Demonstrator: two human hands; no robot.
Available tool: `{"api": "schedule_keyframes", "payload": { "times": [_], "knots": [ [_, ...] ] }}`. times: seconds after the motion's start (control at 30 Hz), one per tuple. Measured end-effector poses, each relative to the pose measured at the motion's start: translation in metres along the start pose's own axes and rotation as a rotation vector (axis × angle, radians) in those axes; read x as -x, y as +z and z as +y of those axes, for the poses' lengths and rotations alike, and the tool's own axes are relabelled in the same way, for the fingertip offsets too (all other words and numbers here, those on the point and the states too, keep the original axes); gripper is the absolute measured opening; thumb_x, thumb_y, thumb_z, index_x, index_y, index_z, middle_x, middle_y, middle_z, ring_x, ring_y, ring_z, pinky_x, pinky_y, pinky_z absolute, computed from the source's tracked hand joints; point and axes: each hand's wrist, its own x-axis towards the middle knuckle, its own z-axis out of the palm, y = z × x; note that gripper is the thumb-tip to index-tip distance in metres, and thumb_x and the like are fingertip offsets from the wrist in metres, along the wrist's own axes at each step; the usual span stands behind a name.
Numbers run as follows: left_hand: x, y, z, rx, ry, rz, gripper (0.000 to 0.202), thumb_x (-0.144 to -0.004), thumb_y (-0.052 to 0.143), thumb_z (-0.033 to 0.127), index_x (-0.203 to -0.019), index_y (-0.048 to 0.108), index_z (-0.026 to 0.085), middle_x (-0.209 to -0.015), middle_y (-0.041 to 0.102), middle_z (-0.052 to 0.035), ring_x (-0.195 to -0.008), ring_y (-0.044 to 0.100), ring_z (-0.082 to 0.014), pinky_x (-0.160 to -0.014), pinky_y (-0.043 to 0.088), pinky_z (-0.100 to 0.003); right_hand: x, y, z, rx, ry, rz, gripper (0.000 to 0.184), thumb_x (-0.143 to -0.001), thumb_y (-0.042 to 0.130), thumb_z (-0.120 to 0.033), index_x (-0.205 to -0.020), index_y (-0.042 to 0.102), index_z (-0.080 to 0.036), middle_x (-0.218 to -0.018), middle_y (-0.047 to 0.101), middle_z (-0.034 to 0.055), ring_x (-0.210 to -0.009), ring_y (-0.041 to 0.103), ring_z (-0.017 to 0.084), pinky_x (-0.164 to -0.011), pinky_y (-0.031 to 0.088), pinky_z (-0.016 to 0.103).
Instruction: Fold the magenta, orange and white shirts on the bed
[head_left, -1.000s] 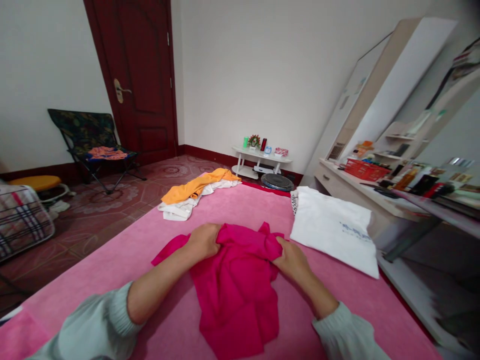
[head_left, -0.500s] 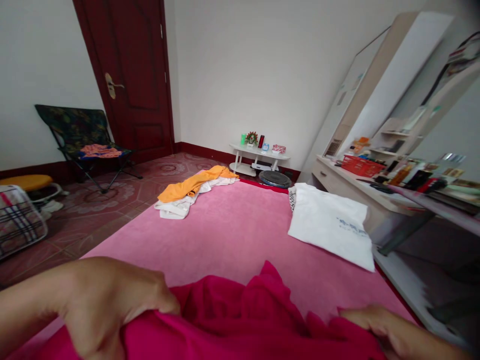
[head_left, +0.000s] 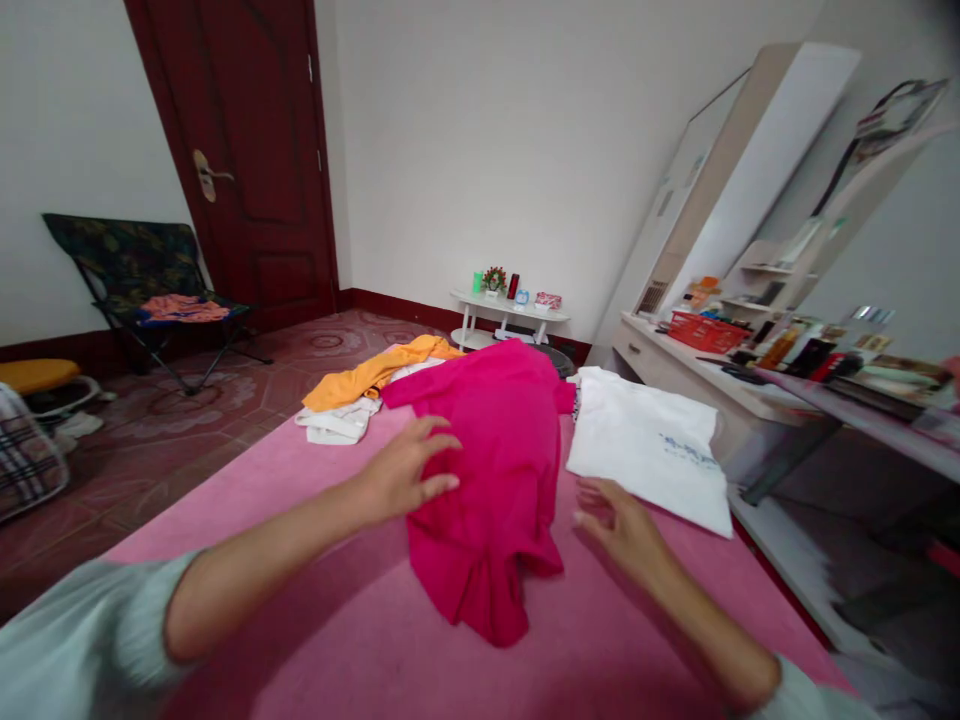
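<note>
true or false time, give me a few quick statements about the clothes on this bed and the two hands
1. The crumpled magenta cloth garment lies on the pink bed cover. True.
2. The right hand grips that garment. False: it is open beside it, holding nothing.
3. The left hand is open at the garment's left edge. True.
4. The folded white t-shirt lies left of the garment. False: it lies to its right.

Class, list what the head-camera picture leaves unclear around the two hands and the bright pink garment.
Head view:
pink garment: its own folds hide shape and underside.
white shirt: blue print too small and blurred to read.
bottles on the dresser: smeared at the lens edge.
right hand: motion blur; contact with the bed unclear.
</note>
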Motion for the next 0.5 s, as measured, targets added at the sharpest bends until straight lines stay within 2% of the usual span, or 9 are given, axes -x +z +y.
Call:
{"api": "schedule_keyframes", "payload": {
  "times": [0.07, 0.17, 0.23, 0.27, 0.37, 0.43, 0.5],
  "knots": [
    [0.035, 0.019, 0.016, 0.061, 0.046, -0.234, 0.054, -0.078, 0.063, 0.051, -0.125, 0.057, 0.025, -0.138, 0.044, -0.0123, -0.126, 0.043, -0.0300, -0.105, 0.036, -0.042, 0.026, 0.011, 0.011, 0.129, -0.104, -0.089, 0.037, -0.075, 0.061, -0.023, -0.112, 0.064, -0.019, -0.116, 0.063, 0.0107, -0.108, 0.060, 0.025, -0.097, 0.047, 0.047],
    [0.067, 0.025, 0.035, 0.059, 0.073, -0.393, 0.072, -0.066, 0.071, 0.057, -0.130, 0.053, 0.028, -0.137, 0.045, -0.0116, -0.124, 0.044, -0.0332, -0.105, 0.036, -0.046, 0.041, 0.016, 0.005, 0.229, -0.242, -0.245, 0.043, -0.077, 0.056, -0.018, -0.119, 0.063, -0.023, -0.126, 0.058, 0.0104, -0.119, 0.052, 0.026, -0.104, 0.041, 0.044],
    [0.074, 0.023, 0.043, 0.032, 0.079, -0.411, 0.072, -0.064, 0.075, 0.053, -0.128, 0.054, 0.028, -0.134, 0.047, -0.0108, -0.121, 0.046, -0.0330, -0.103, 0.037, -0.047, 0.040, 0.018, -0.003, 0.245, -0.292, -0.308, 0.053, -0.074, 0.058, -0.018, -0.127, 0.058, -0.023, -0.131, 0.055, 0.0113, -0.121, 0.051, 0.027, -0.102, 0.042, 0.042],
    [0.075, 0.023, 0.045, 0.024, 0.080, -0.410, 0.064, -0.066, 0.074, 0.047, -0.124, 0.056, 0.028, -0.131, 0.049, -0.0096, -0.119, 0.048, -0.0313, -0.102, 0.037, -0.046, 0.039, 0.020, -0.005, 0.256, -0.308, -0.310, 0.059, -0.072, 0.059, -0.016, -0.131, 0.054, -0.022, -0.133, 0.053, 0.0118, -0.122, 0.050, 0.027, -0.103, 0.041, 0.043],
    [0.074, 0.029, 0.047, 0.030, 0.082, -0.374, 0.027, -0.078, 0.063, 0.027, -0.106, 0.062, 0.026, -0.117, 0.057, -0.0051, -0.107, 0.054, -0.0228, -0.095, 0.041, -0.037, 0.036, 0.028, -0.001, 0.300, -0.320, -0.245, 0.072, -0.063, 0.056, -0.011, -0.135, 0.049, -0.021, -0.134, 0.052, 0.0121, -0.124, 0.047, 0.030, -0.105, 0.037, 0.048],
    [0.070, 0.033, 0.045, 0.069, 0.088, -0.345, 0.013, -0.085, 0.053, 0.021, -0.095, 0.061, 0.024, -0.104, 0.061, -0.0039, -0.097, 0.055, -0.0190, -0.089, 0.042, -0.033, 0.033, 0.034, 0.006, 0.287, -0.308, -0.226, 0.066, -0.063, 0.055, -0.010, -0.128, 0.056, -0.021, -0.129, 0.056, 0.0116, -0.121, 0.050, 0.030, -0.103, 0.038, 0.048],
    [0.065, 0.031, 0.039, 0.164, 0.060, -0.322, 0.012, -0.090, 0.046, 0.023, -0.090, 0.058, 0.021, -0.091, 0.062, -0.0034, -0.088, 0.056, -0.0165, -0.083, 0.043, -0.029, 0.029, 0.035, 0.008, 0.203, -0.298, -0.210, 0.050, -0.069, 0.052, -0.013, -0.117, 0.063, -0.022, -0.123, 0.060, 0.0105, -0.115, 0.054, 0.027, -0.099, 0.042, 0.043]
  ]
}}
